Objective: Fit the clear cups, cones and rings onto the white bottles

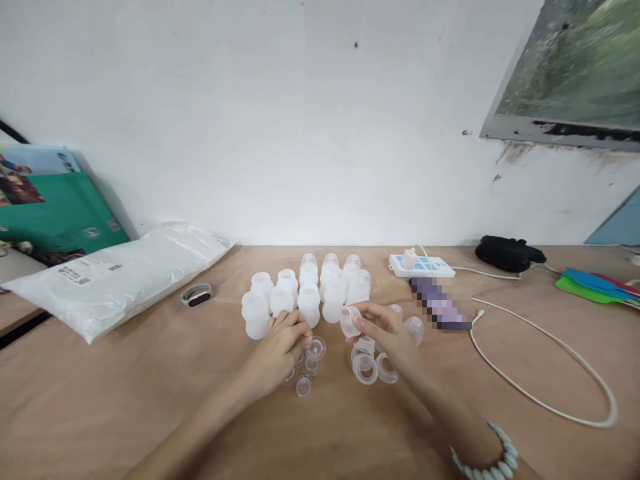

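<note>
Pinch! Held threaded collar (350,322) sideways between right fingertips (368,327), baring its opening; curled left fingers (289,327) beside teats (303,387), couldn't tell grip.

I hold a translucent threaded plastic ring (351,322) tilted in my right hand (367,323), raised above a cluster of smaller-looking translucent plastic rings (365,369), the nearest lying flat with its centre open. At my left hand's (293,335) fingertips is a clear round flanged piece with a raised centre (315,348); whether I grip it is hidden. More clear round flanged pieces (303,387) lie grouped just below it, nearer me.
</note>
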Available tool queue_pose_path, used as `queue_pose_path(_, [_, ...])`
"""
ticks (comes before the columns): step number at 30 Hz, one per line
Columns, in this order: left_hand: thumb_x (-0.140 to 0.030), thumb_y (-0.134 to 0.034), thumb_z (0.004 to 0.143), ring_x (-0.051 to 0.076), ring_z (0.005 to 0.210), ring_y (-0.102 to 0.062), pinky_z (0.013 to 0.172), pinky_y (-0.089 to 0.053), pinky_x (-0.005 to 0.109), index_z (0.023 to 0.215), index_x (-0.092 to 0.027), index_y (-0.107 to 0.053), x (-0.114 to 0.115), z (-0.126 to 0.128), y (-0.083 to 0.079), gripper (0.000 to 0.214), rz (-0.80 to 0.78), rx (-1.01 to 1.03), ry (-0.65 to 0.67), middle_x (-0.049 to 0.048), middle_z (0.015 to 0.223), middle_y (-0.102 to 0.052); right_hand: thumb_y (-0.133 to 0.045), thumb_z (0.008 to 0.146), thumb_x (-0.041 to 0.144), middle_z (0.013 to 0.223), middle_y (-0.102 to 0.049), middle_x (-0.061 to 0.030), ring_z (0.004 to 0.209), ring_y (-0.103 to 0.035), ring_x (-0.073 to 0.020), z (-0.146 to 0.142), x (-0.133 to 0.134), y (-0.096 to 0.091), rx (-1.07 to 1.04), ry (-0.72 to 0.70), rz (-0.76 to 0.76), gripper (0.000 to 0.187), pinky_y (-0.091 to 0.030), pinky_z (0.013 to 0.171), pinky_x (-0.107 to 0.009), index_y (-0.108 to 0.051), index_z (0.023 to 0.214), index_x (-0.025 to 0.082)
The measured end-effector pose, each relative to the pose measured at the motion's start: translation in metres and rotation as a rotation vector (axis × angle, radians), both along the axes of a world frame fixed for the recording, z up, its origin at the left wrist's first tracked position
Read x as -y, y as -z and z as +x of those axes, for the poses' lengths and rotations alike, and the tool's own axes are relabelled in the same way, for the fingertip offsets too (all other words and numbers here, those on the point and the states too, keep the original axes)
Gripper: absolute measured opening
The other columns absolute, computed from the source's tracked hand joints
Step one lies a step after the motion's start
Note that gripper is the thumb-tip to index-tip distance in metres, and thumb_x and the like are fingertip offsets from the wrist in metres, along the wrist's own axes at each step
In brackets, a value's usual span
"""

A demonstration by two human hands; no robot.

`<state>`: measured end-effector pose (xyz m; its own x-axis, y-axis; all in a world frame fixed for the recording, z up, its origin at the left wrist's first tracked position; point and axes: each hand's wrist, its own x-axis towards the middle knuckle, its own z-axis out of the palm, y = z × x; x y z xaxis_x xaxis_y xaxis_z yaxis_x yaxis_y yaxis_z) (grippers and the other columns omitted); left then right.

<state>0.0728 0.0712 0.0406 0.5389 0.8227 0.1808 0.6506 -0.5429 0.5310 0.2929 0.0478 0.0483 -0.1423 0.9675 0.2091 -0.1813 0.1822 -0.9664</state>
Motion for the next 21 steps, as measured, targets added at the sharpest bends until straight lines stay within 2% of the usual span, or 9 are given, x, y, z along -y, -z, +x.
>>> queue_pose_path(7, [-0.014,-0.036,0.095,0.023,0.088,-0.053,0.081,-0.04,0.039,0.078,-0.019,-0.056,0.006,0.004,0.003,0.027,0.105,-0.24,0.017,0.0052,0.091,-0.062,-0.076,0.077,0.049,0.079,-0.07,-0.0028,0.068,-0.061,-0.0152,0.002,0.001,-0.003,0.042,0.002,-0.007,0.032,-0.055,0.066,-0.028,-0.075,0.086,0.018])
queue_pose_path(14, [-0.013,-0.038,0.094,0.024,0.082,-0.056,0.079,-0.041,0.04,0.075,-0.018,-0.06,0.004,0.002,0.011,0.03,0.172,-0.284,0.01,0.0065,0.087,-0.064,-0.073,0.078,0.05,0.076,-0.068,-0.002,0.068,-0.062,-0.0158,0.003,0.001,-0.005,0.069,0.02,-0.011,0.033,-0.055,0.064,-0.028,-0.074,0.087,0.018])
queue_pose_path(18, [-0.007,-0.036,0.093,0.024,0.083,-0.059,0.078,-0.043,0.039,0.08,-0.018,-0.063,0.002,0.0,0.009,0.031,0.183,-0.249,0.003,0.007,0.09,-0.067,-0.069,0.079,0.05,0.078,-0.069,-0.003,0.066,-0.063,-0.0173,0.01,0.0,-0.008,0.188,0.146,0.053,0.037,-0.053,0.061,-0.031,-0.071,0.095,0.017])
queue_pose_path(21, [-0.006,-0.037,0.092,0.024,0.084,-0.061,0.077,-0.046,0.037,0.084,-0.018,-0.063,0.002,-0.001,0.006,0.03,0.182,-0.207,-0.014,0.0062,0.09,-0.069,-0.065,0.082,0.047,0.083,-0.069,-0.0053,0.074,-0.064,-0.0206,0.021,-0.002,-0.011,0.348,0.31,0.182,0.037,-0.054,0.069,-0.035,-0.069,0.103,0.017])
